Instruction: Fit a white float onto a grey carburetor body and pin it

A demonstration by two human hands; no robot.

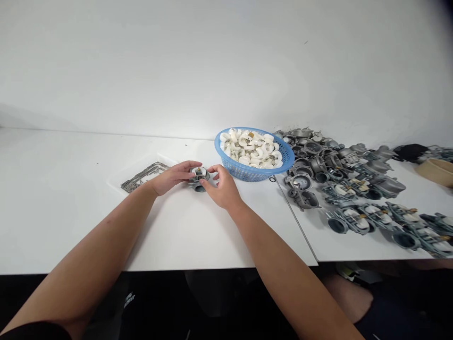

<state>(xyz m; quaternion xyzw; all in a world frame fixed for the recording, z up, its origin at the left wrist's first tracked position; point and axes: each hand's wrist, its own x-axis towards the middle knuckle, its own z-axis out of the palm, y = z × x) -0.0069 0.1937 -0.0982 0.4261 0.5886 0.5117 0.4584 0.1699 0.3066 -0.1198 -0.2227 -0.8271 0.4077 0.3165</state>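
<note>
A small grey metal carburetor body (198, 188) sits on the white table between my hands, with a white plastic float (200, 173) on its top and a bit of brass showing there. My left hand (170, 178) grips its left side, fingers reaching over the back edge. My right hand (223, 189) is at its right side, the thumb against the float's front and the fingers curled behind. Whether the right fingertips pinch a small part is too small to tell. Left of them, a white tray (113, 185) holds many thin metal pins (143, 175).
A blue plastic basket (240, 173) full of white floats (253, 150) stands right of my hands. Beside it lies a small black ring (272, 179). Grey carburetor parts (318, 163) crowd the right table, several bodies with floats (356, 219) in front. A person's leg (348, 295) shows below.
</note>
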